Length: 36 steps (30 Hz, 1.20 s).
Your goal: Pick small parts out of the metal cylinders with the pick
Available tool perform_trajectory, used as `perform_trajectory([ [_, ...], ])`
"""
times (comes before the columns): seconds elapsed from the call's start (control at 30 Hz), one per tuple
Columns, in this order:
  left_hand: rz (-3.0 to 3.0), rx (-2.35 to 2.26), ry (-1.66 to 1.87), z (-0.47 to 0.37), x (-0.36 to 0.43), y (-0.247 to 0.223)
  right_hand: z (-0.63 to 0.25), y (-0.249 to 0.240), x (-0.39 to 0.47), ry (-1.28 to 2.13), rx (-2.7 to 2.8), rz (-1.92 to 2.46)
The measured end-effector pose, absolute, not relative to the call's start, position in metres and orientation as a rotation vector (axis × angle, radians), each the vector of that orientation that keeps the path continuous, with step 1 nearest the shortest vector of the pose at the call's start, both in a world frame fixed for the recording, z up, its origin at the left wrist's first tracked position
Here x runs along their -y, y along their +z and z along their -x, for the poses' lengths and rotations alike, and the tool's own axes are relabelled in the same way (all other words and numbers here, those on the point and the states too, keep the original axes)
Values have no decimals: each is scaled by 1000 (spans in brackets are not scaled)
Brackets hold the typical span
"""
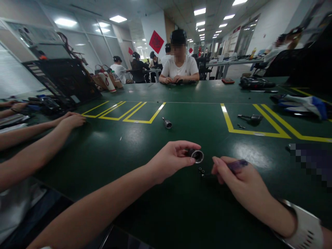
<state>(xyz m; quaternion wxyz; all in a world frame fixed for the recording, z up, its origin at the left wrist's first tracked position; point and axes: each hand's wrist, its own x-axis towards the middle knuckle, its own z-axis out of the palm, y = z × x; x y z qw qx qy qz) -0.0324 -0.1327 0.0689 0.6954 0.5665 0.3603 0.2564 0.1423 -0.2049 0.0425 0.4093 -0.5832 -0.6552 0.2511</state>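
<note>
My left hand pinches a short, hollow metal socket between thumb and fingers. The socket's round open end faces me, a little above the green table. Just to its right, my right hand is closed around a slim screwdriver with a purple see-through handle. Its thin shaft points left, the tip near several tiny ring-like metal parts below the socket. Whether the tip touches one of them I cannot tell. Beyond my left hand, a metal socket bit with a shank lies on the table.
Yellow tape outlines mark the green table. Inside a right-hand outline lie another socket bit and several tiny parts. A co-worker's hands rest at left; another person sits opposite. A blue-and-white cloth item lies far right.
</note>
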Motion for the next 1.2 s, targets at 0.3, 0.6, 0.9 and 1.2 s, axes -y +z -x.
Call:
perform_trajectory([
  [0.3,-1234,-844,600,33,136,68,-158,45,220,584,1365,1221],
  [0.6,-1195,-858,645,28,146,69,-145,52,232,265,1871,1201],
  [0.9,-1208,-833,758,25,149,61,-137,52,235,165,2042,1046],
  [1.2,-1230,-841,791,24,149,58,-136,56,236,61,2102,1041],
])
